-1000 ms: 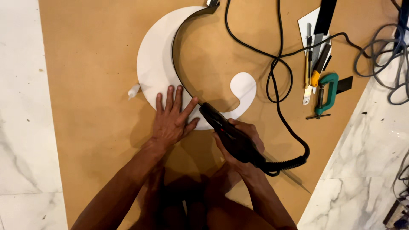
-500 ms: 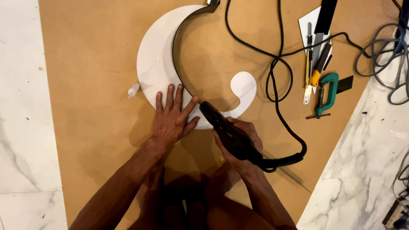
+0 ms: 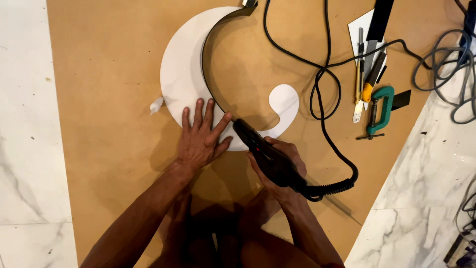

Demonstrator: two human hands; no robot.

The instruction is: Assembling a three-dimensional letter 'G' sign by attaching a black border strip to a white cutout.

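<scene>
- The left hand [image 3: 202, 139] is laid flat, fingers spread, on the lower edge of the white crescent-shaped panel [image 3: 182, 79] at the centre of the frame; nothing is gripped, and the weight seems to be used to pin the panel against the brown board [image 3: 99, 99]
- The right hand [image 3: 280, 166] is clenched around a black corded power tool [image 3: 265, 156], whose nose is pointed up and left at the panel's inner edge, just beside the left thumb
- A dark strip [image 3: 210, 64] is seen standing on edge along the panel's inner curve, from the top of the frame down toward the tool's nose, apparently being shaped to that curve
- The tool's black cable [image 3: 322, 99] is looped away to the upper right, clear of the panel
- A green clamp [image 3: 379, 111], a yellow-handled knife [image 3: 366, 92] and other small tools are left at the upper right, well apart from the hands
- A small white tube [image 3: 156, 105] lies just left of the panel
</scene>
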